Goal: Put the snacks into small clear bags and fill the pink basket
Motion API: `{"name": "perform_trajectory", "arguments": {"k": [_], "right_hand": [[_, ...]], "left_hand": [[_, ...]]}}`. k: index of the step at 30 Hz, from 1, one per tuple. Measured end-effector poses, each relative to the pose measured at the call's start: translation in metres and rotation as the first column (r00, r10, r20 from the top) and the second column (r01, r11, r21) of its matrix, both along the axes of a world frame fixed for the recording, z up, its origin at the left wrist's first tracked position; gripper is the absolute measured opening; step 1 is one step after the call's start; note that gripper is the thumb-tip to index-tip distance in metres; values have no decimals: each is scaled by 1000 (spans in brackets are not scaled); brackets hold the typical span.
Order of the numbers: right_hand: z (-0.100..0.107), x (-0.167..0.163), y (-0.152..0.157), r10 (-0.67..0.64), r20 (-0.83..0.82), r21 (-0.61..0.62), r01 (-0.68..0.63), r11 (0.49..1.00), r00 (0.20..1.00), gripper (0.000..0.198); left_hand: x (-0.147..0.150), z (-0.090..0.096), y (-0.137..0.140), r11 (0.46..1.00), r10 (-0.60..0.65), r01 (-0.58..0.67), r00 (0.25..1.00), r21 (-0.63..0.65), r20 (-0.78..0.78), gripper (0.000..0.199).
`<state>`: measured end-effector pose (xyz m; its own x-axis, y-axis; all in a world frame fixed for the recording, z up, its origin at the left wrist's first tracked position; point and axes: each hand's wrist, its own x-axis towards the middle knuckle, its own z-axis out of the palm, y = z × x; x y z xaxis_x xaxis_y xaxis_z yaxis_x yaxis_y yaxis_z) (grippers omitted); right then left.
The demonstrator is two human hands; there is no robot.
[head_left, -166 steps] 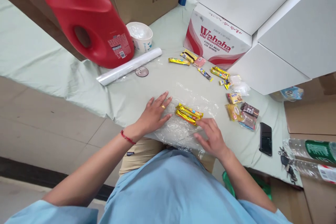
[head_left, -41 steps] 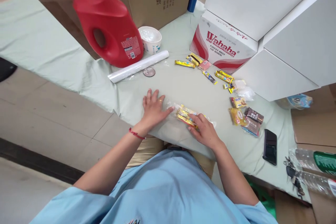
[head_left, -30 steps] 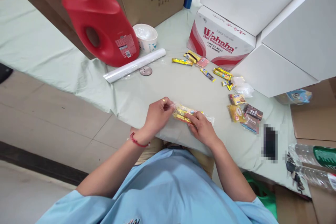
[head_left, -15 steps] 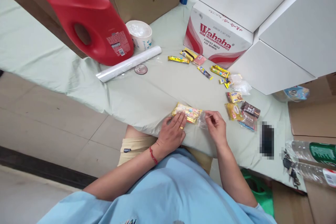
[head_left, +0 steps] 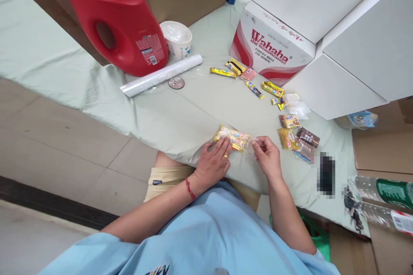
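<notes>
Near the front edge of the cloth-covered table lies a bundle of yellow snack packets [head_left: 237, 137] in clear plastic. My left hand [head_left: 215, 158] rests on its left end, fingers stretched out and pressing it down. To the right, my right hand [head_left: 267, 154] pinches the loose end of the clear plastic wrap [head_left: 250, 151] between thumb and fingers. Whether this plastic is a bag or cut film I cannot tell. Beyond the bundle are a roll of clear plastic film [head_left: 161, 75] and a round lid-like disc [head_left: 176, 82].
Loose snacks [head_left: 272, 89] curve along the right, with cocoa packs [head_left: 308, 136] nearer me. A red jug [head_left: 129, 25], a paper bowl [head_left: 177, 45] and a Wahaha carton [head_left: 271, 47] stand behind. Plastic bottles [head_left: 392, 191] and keys [head_left: 352, 210] lie far right.
The view has shifted slightly. Both hands keep nearly the same places, the left flat on the bundle and the right pinching the plastic's end.
</notes>
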<state>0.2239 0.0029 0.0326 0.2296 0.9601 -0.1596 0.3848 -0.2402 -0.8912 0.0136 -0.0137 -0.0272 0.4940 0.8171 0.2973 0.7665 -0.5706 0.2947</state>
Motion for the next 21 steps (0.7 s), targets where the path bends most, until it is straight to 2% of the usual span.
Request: {"name": "perform_trajectory", "arguments": {"k": [3, 6, 9, 12, 16, 18, 21], "right_hand": [[7, -24, 20, 53, 58, 6, -53, 999, 997, 26], [3, -50, 36, 127, 233, -22, -125, 992, 964, 16], [-5, -71, 41, 171, 477, -58, -163, 985, 862, 14], [-12, -85, 35, 172, 603, -41, -185, 982, 779, 24], [-14, -95, 23, 201, 699, 36, -314, 949, 686, 30], [-15, -96, 18, 241, 743, 37, -398, 916, 624, 30], [-18, -89, 10, 305, 775, 29, -513, 858, 554, 42]], "left_hand": [[0, 2, 1, 1000, -1, 1, 1000, -17, -2, 58], [1, 1, 1, 1000, -3, 3, 1000, -16, -9, 57], [2, -2, 1, 1000, -15, 14, 1000, -15, -24, 51], [1, -6, 0, 999, -38, 38, 999, -11, 5, 48], [-11, -10, -4, 995, -98, 95, 978, 23, 183, 40], [-21, -12, -7, 991, -130, 126, 941, 35, 313, 31], [-37, -13, -12, 987, -153, 157, 869, 31, 470, 33]]}}
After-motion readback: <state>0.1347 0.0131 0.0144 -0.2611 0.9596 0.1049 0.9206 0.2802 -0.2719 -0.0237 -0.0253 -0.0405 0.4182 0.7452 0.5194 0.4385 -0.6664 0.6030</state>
